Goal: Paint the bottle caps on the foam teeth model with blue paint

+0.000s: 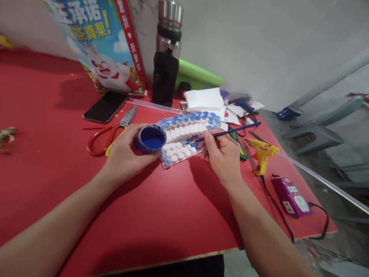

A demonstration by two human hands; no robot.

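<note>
My left hand grips a small jar of blue paint, tilted so its open mouth faces me. In my right hand is a thin blue paintbrush, pinched between thumb and fingers. Its tip points left, at the small rolled pieces on a white paper model. Many of the model's rolls have blue tops, mainly along the back; a group of rolls at the front left is white. My left fingers and the jar cover part of the model's left side.
Orange-handled scissors and a black phone lie to the left. Behind stand a steel bottle, a black bottle and a printed bag. A yellow glue gun and purple power socket with cords are on the right.
</note>
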